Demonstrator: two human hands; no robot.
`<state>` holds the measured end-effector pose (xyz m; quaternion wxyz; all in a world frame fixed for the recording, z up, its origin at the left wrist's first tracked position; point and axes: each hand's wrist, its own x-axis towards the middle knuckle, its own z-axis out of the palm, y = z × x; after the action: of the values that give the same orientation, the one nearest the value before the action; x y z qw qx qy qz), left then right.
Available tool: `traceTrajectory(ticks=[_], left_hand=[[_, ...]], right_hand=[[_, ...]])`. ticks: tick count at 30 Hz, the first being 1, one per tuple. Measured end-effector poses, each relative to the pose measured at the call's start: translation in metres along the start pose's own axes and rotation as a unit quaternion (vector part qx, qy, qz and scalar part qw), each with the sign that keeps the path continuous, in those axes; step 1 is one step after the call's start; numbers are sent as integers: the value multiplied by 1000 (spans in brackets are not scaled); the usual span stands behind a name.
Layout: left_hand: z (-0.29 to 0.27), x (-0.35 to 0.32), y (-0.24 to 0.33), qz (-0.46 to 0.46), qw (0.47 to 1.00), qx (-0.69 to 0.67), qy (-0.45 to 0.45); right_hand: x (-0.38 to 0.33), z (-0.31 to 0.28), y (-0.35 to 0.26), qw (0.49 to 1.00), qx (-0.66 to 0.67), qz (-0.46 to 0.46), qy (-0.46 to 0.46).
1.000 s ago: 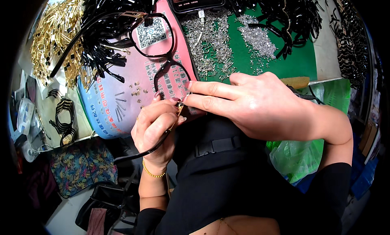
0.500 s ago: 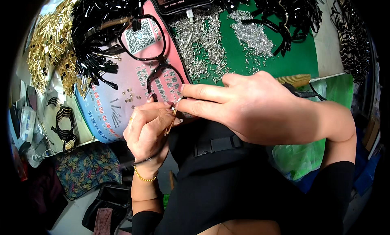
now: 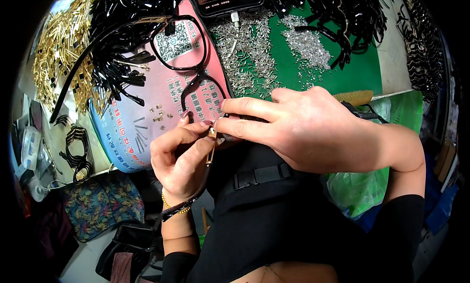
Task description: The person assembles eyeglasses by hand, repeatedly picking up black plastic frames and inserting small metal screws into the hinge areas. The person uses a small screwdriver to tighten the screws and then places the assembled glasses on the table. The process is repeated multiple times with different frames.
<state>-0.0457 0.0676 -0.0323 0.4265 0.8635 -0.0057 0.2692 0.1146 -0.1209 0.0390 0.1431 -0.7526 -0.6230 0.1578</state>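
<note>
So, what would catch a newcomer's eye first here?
Probably the black glasses near the middle, pinched at one arm by the left hand, with the right hand at the lower rim. Next, the glittering heap of gold strips at the upper left. Then the silvery metal bits strewn over the green mat, top centre.

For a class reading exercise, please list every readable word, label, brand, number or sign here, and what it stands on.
Pink-and-blue mat: red, blue and dark print, partly legible, not copied here.
White patch: square code.
Phone: screen text, too small to read.
Black temple: pale marks, too small to read.
</note>
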Motion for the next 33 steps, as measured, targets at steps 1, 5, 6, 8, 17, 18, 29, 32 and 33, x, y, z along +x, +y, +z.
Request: traceTrajectory(ticks=[1, 5, 6, 8, 17, 18, 29, 32, 33], left_hand=[[0, 0, 1, -7, 1000, 1, -2], [0, -1, 1, -14, 1000, -10, -3], [2, -3, -2, -7, 1000, -14, 0], [2, -4, -7, 11, 1000, -19, 8], [-1, 5, -11, 51, 998, 40, 15], [-3, 6, -10, 67, 996, 57, 21], [-83, 17, 65, -94, 980, -39, 173], [-108, 48, 36, -318, 913, 152, 206], [-118, 48, 10, -338, 876, 279, 199]], right_hand=[[0, 0, -1, 1000, -24, -6, 3], [6, 10, -1, 990, -117, -39, 66], [5, 13, -1, 988, -128, -41, 76], [7, 16, -2, 982, -155, -49, 100], [16, 8, -11, 961, -256, -71, 82], [17, 8, -15, 954, -278, -70, 86], [-25, -1, 3, 894, 396, 208, 37], [-40, 17, 20, 822, 522, 224, 47], [-37, 20, 22, 808, 549, 205, 54]])
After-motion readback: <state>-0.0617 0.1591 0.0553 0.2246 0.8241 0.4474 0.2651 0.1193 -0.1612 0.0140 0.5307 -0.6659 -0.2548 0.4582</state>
